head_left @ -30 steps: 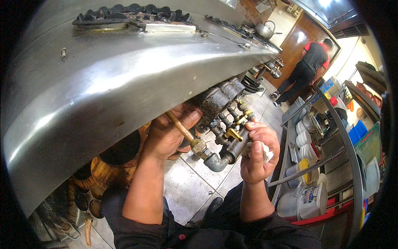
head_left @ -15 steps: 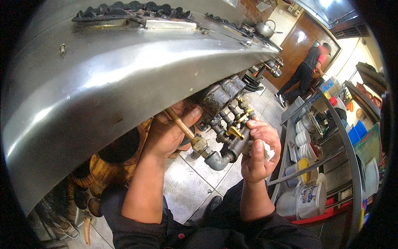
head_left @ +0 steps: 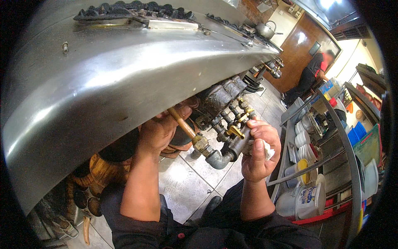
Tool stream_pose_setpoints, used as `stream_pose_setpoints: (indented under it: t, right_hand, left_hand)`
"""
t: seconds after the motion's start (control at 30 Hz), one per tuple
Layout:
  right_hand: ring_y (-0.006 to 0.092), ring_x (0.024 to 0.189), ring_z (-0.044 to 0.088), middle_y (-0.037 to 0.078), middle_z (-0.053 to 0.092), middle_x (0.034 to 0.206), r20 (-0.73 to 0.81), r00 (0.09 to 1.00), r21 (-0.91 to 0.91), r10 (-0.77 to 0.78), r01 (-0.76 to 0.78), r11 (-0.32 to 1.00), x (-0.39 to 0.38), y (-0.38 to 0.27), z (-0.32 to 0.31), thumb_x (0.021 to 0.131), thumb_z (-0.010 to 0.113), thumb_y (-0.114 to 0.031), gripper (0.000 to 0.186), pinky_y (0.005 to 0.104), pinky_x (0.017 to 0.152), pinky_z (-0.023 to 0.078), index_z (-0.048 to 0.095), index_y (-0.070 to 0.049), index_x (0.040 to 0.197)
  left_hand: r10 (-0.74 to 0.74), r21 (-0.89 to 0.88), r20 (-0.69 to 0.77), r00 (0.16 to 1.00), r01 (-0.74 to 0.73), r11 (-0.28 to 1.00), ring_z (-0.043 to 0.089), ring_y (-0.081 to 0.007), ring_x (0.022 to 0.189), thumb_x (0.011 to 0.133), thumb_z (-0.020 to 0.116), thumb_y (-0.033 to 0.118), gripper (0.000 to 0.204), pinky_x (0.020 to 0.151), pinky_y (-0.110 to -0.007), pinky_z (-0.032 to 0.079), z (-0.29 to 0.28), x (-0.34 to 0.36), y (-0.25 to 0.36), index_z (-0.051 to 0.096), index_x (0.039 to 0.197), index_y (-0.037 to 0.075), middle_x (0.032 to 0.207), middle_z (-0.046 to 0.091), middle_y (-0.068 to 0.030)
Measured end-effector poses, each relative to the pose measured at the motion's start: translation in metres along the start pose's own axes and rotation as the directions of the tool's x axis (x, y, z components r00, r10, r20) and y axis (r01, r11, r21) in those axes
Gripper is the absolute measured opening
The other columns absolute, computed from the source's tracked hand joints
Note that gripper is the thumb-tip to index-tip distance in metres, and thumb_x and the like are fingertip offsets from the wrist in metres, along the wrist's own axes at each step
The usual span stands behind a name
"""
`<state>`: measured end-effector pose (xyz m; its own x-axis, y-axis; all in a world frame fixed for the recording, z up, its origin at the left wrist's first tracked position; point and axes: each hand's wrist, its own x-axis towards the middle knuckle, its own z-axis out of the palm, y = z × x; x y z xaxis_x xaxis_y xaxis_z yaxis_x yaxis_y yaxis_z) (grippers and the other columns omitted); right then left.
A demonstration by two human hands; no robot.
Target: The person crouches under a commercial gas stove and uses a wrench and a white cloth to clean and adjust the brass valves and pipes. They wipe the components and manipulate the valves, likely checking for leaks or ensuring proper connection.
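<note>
My left hand [head_left: 159, 130] reaches up beneath the front edge of a steel stove [head_left: 137, 91]. A copper pipe [head_left: 182, 124] runs slantwise in front of it. The fingers are bent together near the thumb, and what they hold is hidden. The pipe ends in a brass nut [head_left: 200, 142] and a grey elbow [head_left: 218, 159], joined to a dark gas manifold pipe [head_left: 238, 145] with brass valve levers [head_left: 236, 132]. My right hand [head_left: 262, 151] is closed around a crumpled white rag or paper [head_left: 268, 152] against that manifold, its fingertips beside the valves.
Greasy burner grates [head_left: 137, 10] and a kettle [head_left: 265, 30] sit on the stove. Stacked bowls [head_left: 304, 145] and a white bucket [head_left: 311, 199] fill a metal rack [head_left: 346, 153] at the right. Dark round pans [head_left: 118, 147] stand below the stove. A person [head_left: 313, 70] stands by the far door.
My left hand has shifted slightly left behind the copper pipe, its fingers drawing closer together. My right hand stays at the manifold. The far person has bent forward.
</note>
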<state>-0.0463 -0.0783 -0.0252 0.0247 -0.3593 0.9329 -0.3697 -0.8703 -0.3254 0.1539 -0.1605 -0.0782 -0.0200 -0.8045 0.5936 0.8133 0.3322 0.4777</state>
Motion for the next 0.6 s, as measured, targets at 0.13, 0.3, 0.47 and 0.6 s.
stream_pose_setpoints:
  t: [0.13, 0.3, 0.47, 0.6]
  right_hand:
    - [0.0281, 0.095, 0.058, 0.014, 0.058, 0.09, -0.001, 1.0, -0.006, -0.014, 0.014, 1.0, 0.0, 0.0, 0.0, 0.087, 0.054, -0.013, 0.012, 0.046, 0.095, 0.039, 0.055, -0.001, 0.088]
    - [0.0284, 0.095, 0.058, 0.015, 0.059, 0.091, -0.002, 1.0, -0.004, -0.012, 0.012, 1.0, 0.0, 0.0, -0.001, 0.087, 0.054, -0.013, 0.013, 0.0462, 0.095, 0.039, 0.056, 0.0, 0.089]
    - [0.0295, 0.094, 0.059, 0.017, 0.059, 0.092, 0.031, 0.999, -0.03, -0.045, 0.046, 0.999, 0.004, -0.001, -0.006, 0.086, 0.055, -0.012, 0.014, 0.0459, 0.094, 0.041, 0.057, 0.001, 0.09]
    - [0.0319, 0.096, 0.059, 0.02, 0.061, 0.096, 0.014, 1.0, 0.127, -0.015, 0.013, 0.992, 0.009, 0.004, -0.017, 0.09, 0.054, -0.012, 0.014, 0.0466, 0.092, 0.043, 0.055, 0.002, 0.094]
  left_hand:
    - [-0.065, 0.257, -0.041, 0.997, 0.074, 0.964, 0.06, -0.0224, 0.092, 0.083, 0.066, 0.006, 0.019, 0.084, -0.042, 0.049, 0.011, -0.004, 0.01, 0.059, 0.101, 0.007, 0.097, 0.061, -0.0065]
    - [0.038, 0.244, -0.05, 0.998, -0.025, 0.97, 0.058, -0.0251, 0.098, 0.085, 0.066, 0.018, 0.028, 0.085, -0.043, 0.05, -0.004, -0.001, 0.004, 0.056, 0.107, 0.005, 0.099, 0.061, -0.0089]
    - [0.093, 0.237, -0.136, 0.986, -0.058, 0.97, 0.057, -0.0259, 0.102, 0.091, 0.057, 0.025, 0.032, 0.089, -0.041, 0.047, -0.05, -0.001, -0.004, 0.053, 0.117, 0.005, 0.109, 0.06, -0.0104]
    - [0.012, 0.203, -0.376, 0.926, 0.07, 0.977, 0.058, -0.0251, 0.102, 0.094, 0.051, 0.027, 0.033, 0.089, -0.036, 0.046, -0.057, 0.0, -0.009, 0.052, 0.119, 0.006, 0.115, 0.058, -0.0107]
